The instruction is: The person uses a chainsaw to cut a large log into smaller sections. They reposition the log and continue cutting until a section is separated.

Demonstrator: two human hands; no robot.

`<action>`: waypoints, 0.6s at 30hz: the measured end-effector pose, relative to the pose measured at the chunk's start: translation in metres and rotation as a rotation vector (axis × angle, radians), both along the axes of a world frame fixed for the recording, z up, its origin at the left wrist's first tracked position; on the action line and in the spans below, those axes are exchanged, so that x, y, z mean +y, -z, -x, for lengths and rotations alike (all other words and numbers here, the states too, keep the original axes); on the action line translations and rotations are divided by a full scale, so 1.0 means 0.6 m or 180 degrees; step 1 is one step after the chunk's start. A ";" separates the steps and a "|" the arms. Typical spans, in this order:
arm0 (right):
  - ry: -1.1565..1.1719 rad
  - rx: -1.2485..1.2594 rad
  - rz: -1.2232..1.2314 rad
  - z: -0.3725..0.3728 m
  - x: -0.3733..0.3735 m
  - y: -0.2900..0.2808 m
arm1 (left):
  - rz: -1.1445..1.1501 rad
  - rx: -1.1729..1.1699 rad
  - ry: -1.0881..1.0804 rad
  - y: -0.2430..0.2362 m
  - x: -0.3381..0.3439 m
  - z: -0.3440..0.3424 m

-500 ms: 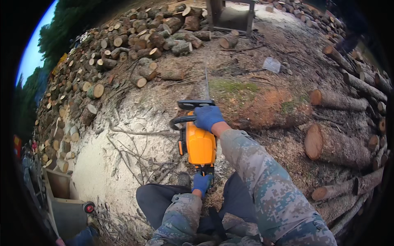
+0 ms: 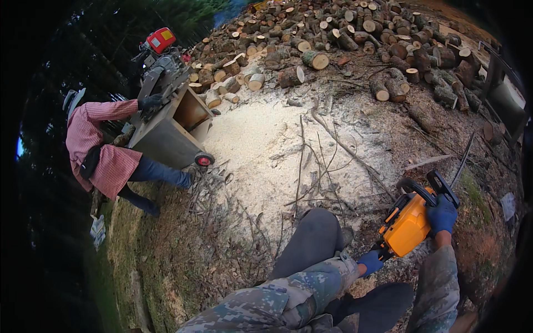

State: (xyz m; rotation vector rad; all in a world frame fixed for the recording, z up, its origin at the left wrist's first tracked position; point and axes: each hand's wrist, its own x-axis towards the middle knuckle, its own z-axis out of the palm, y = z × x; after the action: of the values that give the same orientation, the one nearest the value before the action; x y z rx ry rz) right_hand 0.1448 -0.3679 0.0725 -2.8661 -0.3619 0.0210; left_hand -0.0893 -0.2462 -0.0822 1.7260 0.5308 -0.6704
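Note:
An orange chainsaw [image 2: 408, 225] lies low at the right, its thin bar [image 2: 462, 160] pointing away and to the right. My right hand [image 2: 442, 213], in a blue glove, is closed round the front handle just behind the black hand guard. Closed on the rear handle is my left hand [image 2: 371, 262], also gloved in blue. Alongside the bar, a thick log [image 2: 482, 238] with mossy patches runs toward the right rim. Whether the bar touches this log, I cannot tell.
At the left a co-worker in a red checked shirt [image 2: 114, 133] leans a gloved hand on a wheeled machine [image 2: 169, 139] with a red tank. Cut logs [image 2: 316, 60] are heaped at the back. Pale sawdust [image 2: 255, 139] and loose branches [image 2: 350, 150] cover the middle ground.
The view has swung left, so the chainsaw and my hands now appear farther right. The co-worker and the whole machine have come into view. Both hands keep their hold on the saw.

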 end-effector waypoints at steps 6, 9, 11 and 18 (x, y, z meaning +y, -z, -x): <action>-0.0035 -0.0269 0.0198 -0.010 -0.029 0.030 | 0.0003 -0.0346 -0.0050 0.052 -0.038 -0.024; -0.0120 -0.0246 0.0124 0.016 0.000 0.044 | 0.0047 -0.0185 -0.0227 0.104 -0.022 0.010; -0.0094 -0.0125 0.0142 0.020 0.004 0.049 | -0.0008 -0.0208 -0.0293 0.110 -0.021 0.012; -0.0021 -0.0216 0.0226 0.016 -0.026 0.058 | -0.0092 -0.0487 -0.0266 0.087 -0.041 -0.021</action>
State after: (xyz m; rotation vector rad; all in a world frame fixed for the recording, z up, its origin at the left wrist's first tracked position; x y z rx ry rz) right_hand 0.1352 -0.3833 0.0378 -2.9413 -0.3912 -0.0639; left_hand -0.0770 -0.2709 -0.1346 1.7558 0.5047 -0.4694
